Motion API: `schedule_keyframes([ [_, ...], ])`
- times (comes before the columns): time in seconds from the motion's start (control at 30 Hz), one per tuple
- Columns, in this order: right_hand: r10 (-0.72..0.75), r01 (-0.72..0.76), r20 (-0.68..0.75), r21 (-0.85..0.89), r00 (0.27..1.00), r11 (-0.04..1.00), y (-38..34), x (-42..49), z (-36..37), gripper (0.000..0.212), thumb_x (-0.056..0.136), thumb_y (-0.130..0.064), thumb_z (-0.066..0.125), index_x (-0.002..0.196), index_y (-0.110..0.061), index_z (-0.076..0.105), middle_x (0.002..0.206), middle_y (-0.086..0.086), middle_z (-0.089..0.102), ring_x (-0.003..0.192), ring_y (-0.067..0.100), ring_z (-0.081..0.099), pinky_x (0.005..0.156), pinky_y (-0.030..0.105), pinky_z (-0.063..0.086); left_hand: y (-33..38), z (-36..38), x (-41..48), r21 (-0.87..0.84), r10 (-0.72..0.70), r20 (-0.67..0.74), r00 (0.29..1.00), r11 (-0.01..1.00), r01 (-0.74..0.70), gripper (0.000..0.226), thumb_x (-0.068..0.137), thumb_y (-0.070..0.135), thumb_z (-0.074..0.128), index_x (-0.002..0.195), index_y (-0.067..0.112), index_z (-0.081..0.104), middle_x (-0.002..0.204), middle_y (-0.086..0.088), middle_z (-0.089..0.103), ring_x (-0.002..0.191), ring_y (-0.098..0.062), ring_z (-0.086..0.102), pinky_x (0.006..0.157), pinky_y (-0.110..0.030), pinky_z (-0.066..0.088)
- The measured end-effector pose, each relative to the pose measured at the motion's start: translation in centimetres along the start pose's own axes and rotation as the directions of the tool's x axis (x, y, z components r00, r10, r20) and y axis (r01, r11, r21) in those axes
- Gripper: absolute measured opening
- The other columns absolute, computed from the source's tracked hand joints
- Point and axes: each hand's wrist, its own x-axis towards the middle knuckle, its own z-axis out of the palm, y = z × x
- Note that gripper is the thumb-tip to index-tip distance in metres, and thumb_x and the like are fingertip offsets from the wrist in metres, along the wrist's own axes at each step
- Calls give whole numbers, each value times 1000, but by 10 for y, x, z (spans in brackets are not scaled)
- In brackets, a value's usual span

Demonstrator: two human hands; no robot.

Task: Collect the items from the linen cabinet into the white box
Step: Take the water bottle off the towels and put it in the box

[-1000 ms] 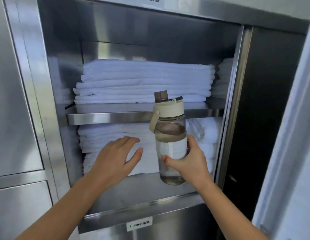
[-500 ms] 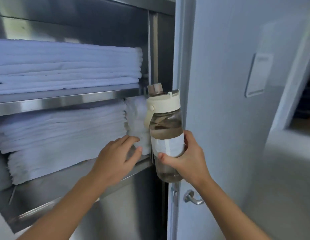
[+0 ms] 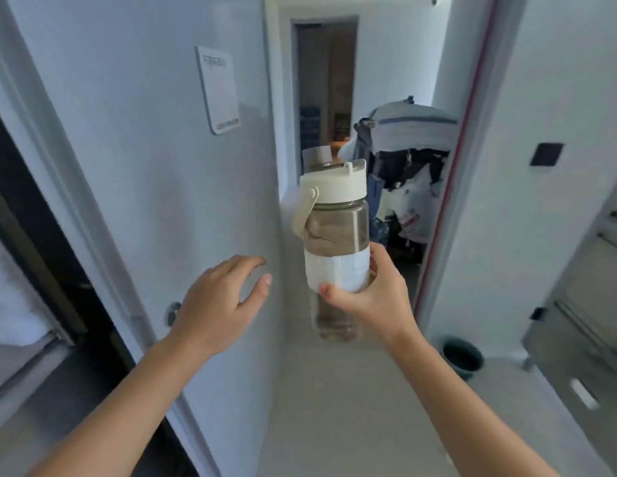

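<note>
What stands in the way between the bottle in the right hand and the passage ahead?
Nothing close by. The right hand grips the bottle over bare floor. Farther on, a loaded cart stands at the passage's end, and a dark bucket by the right wall. No white box is in view.

- White door (image 3: 145, 166), at left; a pale rectangular plaque (image 3: 219, 87) is fixed high on it.
- Pale floor (image 3: 334, 407), running to a dark doorway (image 3: 326, 80) at the far end.
- Laden cart (image 3: 410, 160), heaped with bundled cloth, near that doorway.
- Right wall (image 3: 541, 80), white, bearing a black square plate (image 3: 546, 154).
- Dark green bucket (image 3: 462, 356), on the floor near a steel cabinet (image 3: 582, 321).
</note>
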Motion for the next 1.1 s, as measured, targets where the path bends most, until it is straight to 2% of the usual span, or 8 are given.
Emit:
schedule_keyframes([
  [0.17, 138, -161, -222, -89, 965, 983, 24, -66, -82, 66, 56, -48, 87, 114, -40, 55, 99, -18, 73, 96, 3, 70, 80, 32, 60, 69, 66, 7, -196, 196, 111, 974, 965, -172, 54, 93, 56, 35, 122, 21, 63, 123, 7, 65, 112, -16, 60, 86, -27, 43],
  [0.27, 201, -259, -352, -128, 914, 957, 32, -108, -132, 58, 60, -43, 87, 107, -39, 54, 94, -16, 73, 91, 5, 71, 71, 30, 61, 129, 100, 12, -308, 341, 156, 927, 909, -282, 55, 93, 58, 33, 126, 24, 60, 124, 12, 63, 113, -9, 58, 88, -25, 42],
  [0.4, 243, -351, -489, -142, 838, 925, 38, -156, -192, 62, 61, -42, 89, 112, -41, 53, 98, -14, 72, 92, 5, 69, 54, 24, 60, 205, 134, 9, -427, 503, 192, 842, 816, -390, 51, 98, 57, 35, 130, 24, 56, 119, 12, 63, 105, -7, 59, 81, -28, 45],
  [0.5, 245, -389, -591, -128, 769, 912, 47, -180, -231, 64, 59, -43, 88, 112, -41, 54, 96, -17, 71, 92, 3, 67, 60, 21, 59, 251, 159, 9, -466, 582, 205, 787, 765, -444, 51, 98, 57, 34, 131, 24, 55, 120, 10, 64, 109, -10, 59, 83, -32, 48],
  [0.63, 247, -422, -658, -119, 712, 899, 69, -196, -279, 62, 56, -45, 87, 107, -42, 54, 96, -27, 69, 91, -2, 67, 66, 17, 54, 297, 199, 6, -525, 599, 224, 769, 739, -422, 50, 97, 57, 33, 128, 27, 56, 123, 12, 62, 111, -9, 59, 88, -36, 50],
  [0.73, 262, -444, -671, -112, 694, 889, 91, -196, -312, 63, 56, -46, 88, 109, -42, 54, 97, -30, 68, 92, -3, 67, 72, 21, 56, 323, 231, 2, -547, 596, 256, 761, 738, -394, 48, 97, 57, 34, 126, 27, 57, 119, 14, 63, 108, -9, 59, 86, -35, 49],
  [0.87, 302, -453, -659, -67, 689, 889, 130, -176, -349, 64, 53, -49, 85, 108, -41, 54, 98, -24, 70, 93, 2, 69, 82, 38, 61, 347, 269, 13, -505, 595, 297, 747, 762, -406, 48, 98, 57, 33, 128, 27, 57, 121, 16, 61, 110, -7, 59, 86, -32, 49],
  [1.1, 394, -475, -600, 27, 696, 880, 204, -120, -379, 64, 53, -50, 88, 107, -41, 56, 102, -15, 72, 97, 8, 70, 81, 43, 63, 362, 320, 52, -460, 521, 334, 786, 818, -346, 49, 97, 53, 36, 127, 22, 59, 122, 12, 63, 109, -9, 59, 86, -31, 48],
])
